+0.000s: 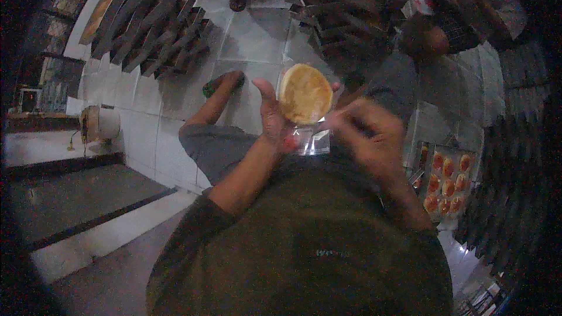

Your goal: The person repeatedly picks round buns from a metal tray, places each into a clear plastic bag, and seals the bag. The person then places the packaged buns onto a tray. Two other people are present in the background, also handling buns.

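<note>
A round, flat golden bread (306, 94) rests on my left hand (273, 118), which supports it from below with the thumb raised at its left side. A clear plastic bag (315, 144) extends from the bread's near edge towards my body and shines in the light; how much of the bread it covers is hard to tell. My right hand (373, 134), blurred, pinches the bag's edge with thumb and fingers just right of the bread. Something red shows at the bag's left corner, beside my left wrist.
At my right a tray (466, 147) holds several browned buns (448, 188). Stacked dark trays (149, 26) stand on the tiled floor (254, 35) at far left, with more stacks (347, 22) ahead. Another person's clothed limb (491, 0) shows dimly at upper right. A drum-shaped object (101, 123) sits left.
</note>
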Demonstrator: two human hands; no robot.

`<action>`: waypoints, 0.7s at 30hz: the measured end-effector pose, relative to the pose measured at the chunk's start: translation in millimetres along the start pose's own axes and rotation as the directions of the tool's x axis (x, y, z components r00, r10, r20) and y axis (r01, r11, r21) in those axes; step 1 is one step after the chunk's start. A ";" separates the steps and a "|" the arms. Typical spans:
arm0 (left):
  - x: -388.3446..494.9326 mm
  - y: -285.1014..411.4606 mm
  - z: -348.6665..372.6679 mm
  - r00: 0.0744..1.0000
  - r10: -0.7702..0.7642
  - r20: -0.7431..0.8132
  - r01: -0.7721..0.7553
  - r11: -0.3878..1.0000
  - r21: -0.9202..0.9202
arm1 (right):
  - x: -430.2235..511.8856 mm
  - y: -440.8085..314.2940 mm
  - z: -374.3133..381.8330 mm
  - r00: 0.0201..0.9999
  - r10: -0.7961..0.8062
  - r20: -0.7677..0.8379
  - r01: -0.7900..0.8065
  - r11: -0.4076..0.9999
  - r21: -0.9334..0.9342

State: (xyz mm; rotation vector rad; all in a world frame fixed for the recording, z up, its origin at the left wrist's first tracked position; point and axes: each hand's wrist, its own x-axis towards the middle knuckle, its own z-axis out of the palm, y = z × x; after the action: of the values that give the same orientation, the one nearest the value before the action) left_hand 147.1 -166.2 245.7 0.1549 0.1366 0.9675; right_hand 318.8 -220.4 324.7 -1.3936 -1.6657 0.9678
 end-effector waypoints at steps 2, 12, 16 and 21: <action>-0.3 -0.6 -0.7 0.999 -0.024 0.036 0.025 1.000 -0.014 | -14.7 5.0 14.7 0.950 -0.299 0.084 0.306 0.948 -0.086; 10.8 3.7 12.9 0.975 -0.087 -0.205 0.023 0.955 -0.297 | -21.8 -46.5 -4.7 0.541 -0.562 0.625 0.367 0.827 0.426; 9.9 1.4 35.0 0.976 0.090 -0.197 -0.096 0.995 -0.020 | -20.3 -61.4 -32.4 0.888 -0.459 0.020 0.459 0.885 -0.080; 21.8 -17.8 49.8 0.974 0.063 -0.218 -0.055 0.998 0.042 | -22.5 -2.8 12.9 0.900 -0.411 0.147 0.433 0.803 -0.409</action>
State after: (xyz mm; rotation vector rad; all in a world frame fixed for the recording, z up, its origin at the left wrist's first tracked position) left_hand 182.9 -161.6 290.1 0.0844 0.3544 1.0409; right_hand 309.0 -244.1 319.9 -1.1795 -2.2053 0.3869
